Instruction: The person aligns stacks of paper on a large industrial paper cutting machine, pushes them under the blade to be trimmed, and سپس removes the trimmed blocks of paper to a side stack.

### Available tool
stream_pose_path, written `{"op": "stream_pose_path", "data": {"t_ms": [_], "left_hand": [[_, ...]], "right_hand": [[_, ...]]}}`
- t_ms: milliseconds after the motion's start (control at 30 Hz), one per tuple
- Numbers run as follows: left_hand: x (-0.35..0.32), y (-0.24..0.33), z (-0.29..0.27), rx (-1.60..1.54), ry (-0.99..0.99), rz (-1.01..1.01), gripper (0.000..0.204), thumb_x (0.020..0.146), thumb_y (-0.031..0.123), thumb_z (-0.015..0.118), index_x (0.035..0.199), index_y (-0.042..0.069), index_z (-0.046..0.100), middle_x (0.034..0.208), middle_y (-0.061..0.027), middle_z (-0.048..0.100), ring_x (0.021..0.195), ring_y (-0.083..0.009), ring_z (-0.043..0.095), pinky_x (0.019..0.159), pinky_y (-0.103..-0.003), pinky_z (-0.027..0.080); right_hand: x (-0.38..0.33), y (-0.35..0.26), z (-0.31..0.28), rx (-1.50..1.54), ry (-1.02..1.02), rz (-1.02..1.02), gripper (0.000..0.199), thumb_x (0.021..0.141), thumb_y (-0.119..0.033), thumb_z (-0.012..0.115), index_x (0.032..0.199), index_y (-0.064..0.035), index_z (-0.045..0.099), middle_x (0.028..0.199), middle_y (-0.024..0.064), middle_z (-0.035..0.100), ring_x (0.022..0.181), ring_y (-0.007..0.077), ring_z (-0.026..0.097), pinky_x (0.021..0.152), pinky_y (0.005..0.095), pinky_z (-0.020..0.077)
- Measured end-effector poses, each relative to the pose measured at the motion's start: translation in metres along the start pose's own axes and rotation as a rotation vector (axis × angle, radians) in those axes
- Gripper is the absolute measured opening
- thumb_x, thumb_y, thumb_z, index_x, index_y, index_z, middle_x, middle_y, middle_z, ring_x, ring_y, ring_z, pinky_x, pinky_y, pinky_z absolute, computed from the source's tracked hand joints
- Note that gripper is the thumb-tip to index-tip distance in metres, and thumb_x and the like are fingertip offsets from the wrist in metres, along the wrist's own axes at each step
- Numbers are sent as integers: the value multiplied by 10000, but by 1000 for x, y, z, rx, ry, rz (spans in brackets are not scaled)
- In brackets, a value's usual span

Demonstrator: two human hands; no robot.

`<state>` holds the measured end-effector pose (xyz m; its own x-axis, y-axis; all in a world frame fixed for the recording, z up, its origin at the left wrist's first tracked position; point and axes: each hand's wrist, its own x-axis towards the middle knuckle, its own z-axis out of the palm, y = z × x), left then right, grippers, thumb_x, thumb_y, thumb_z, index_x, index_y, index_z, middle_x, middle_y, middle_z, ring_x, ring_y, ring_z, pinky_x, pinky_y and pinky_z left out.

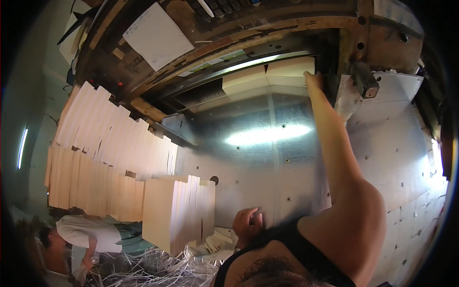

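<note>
Paper stacks [289, 71] sat inside the machine [306, 23], right hand [313, 79] at one end — probably steadying, grip unclear; left hand [247, 223] half-curled, looked empty.

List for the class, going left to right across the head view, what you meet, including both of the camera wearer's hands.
Glowing white light strip → long row of cream paper stacks → bare left hand → bare right hand → dark rectangular metal block.
</note>
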<state>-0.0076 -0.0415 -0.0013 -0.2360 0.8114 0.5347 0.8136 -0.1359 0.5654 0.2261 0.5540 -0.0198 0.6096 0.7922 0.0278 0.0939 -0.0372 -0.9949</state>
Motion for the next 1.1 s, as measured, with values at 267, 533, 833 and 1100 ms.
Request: {"op": "stream_pose_path", "data": {"t_ms": [267, 533, 833, 1100], "left_hand": [[1, 9, -2, -26, 61, 37, 234, 781, 133, 761, 1006, 82, 727, 871, -107, 686, 733, -295, 647, 667, -408, 545], [-19, -14, 5, -94, 128, 210, 203, 829, 89, 761, 1023, 51, 714, 1009, -163, 668, 804, -295, 637, 713, -384, 548], [-111, -77, 10, -406, 540, 31, 190, 931, 150, 715, 1067, 25, 668, 912, -85, 636, 798, -214, 607, 685, -309, 499], [-114, -70, -39, -1326, 238, -1141, 778, 1037, 655, 409, 1491, 30, 501, 1421, -161, 586, 1288, -345, 580, 1073, -492, 490]], "right_hand": [[-113, -24, -72, -364, -179, 33, 848, 840, -469, 729, 1429, 51, 409, 1480, 422, 402, 1278, 552, 559, 1093, 534, 479], [-207, -16, -173, -516, -402, -113, 860, 847, -485, 771, 1445, 41, 448, 1427, 354, 493, 1306, 489, 559, 1088, 508, 495], [-312, -37, -297, -535, -971, -300, 746, 931, -456, 701, 1497, -25, 476, 1394, 283, 552, 1319, 433, 537, 1122, 471, 421], [-376, -54, -318, -461, -1392, -363, 760, 938, -407, 679, 1558, -63, 404, 1386, 243, 547, 1283, 429, 557, 1112, 471, 437]]}}
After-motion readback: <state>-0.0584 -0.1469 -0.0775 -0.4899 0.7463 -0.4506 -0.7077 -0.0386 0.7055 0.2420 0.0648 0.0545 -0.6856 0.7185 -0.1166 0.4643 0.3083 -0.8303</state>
